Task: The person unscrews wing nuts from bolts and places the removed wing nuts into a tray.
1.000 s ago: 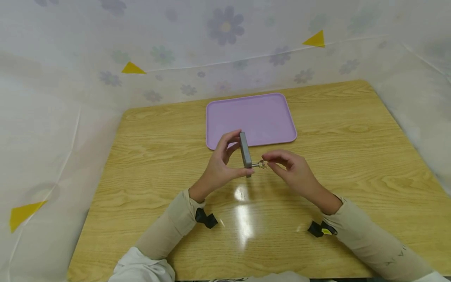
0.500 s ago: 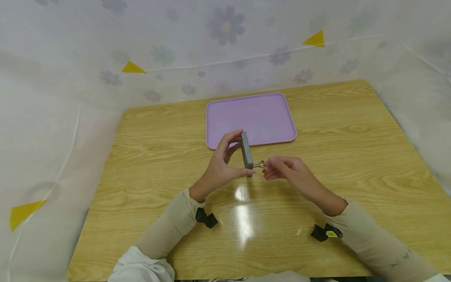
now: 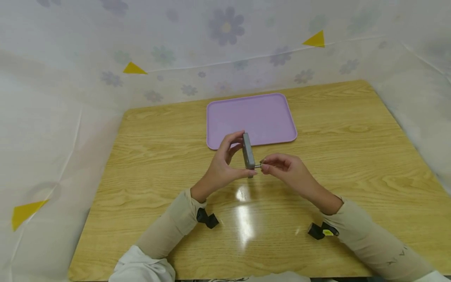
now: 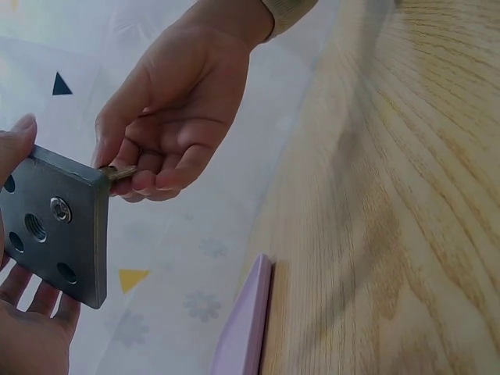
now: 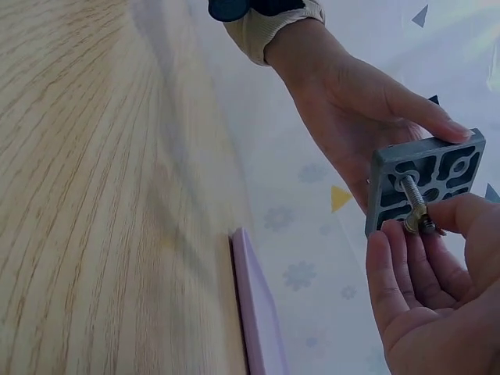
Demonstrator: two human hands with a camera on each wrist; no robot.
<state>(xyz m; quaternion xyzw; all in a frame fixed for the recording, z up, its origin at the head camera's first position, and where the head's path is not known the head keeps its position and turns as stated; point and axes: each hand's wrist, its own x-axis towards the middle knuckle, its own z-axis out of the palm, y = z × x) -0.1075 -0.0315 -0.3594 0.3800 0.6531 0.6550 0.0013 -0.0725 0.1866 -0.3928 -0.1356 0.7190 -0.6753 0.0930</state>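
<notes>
a wood-grained table (image 3: 352,149) carries a bright glare (image 3: 244,224) toward six o'clock and, at twelve, a purple tray (image 3: 267,117) with rounded corners. whitish sheeting (image 3: 46,117), printed with faded flowers (image 3: 226,25), rises from nine through twelve to three; yellow triangles (image 3: 134,68) mark ten, half past one and eight.

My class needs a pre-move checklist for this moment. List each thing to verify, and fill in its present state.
1. Left hand grips the grey plate by its edges: ok.
2. Bolt runs through the plate, its head showing on the opposite face: ok.
3. Right hand pinches the wing nut: ok.
4. Wing nut sits against the plate: not ok; bare bolt shows between them.
5. Threads inside the nut engage cleanly: cannot tell; they are hidden.
6. Purple tray lies on the table: ok.
</notes>
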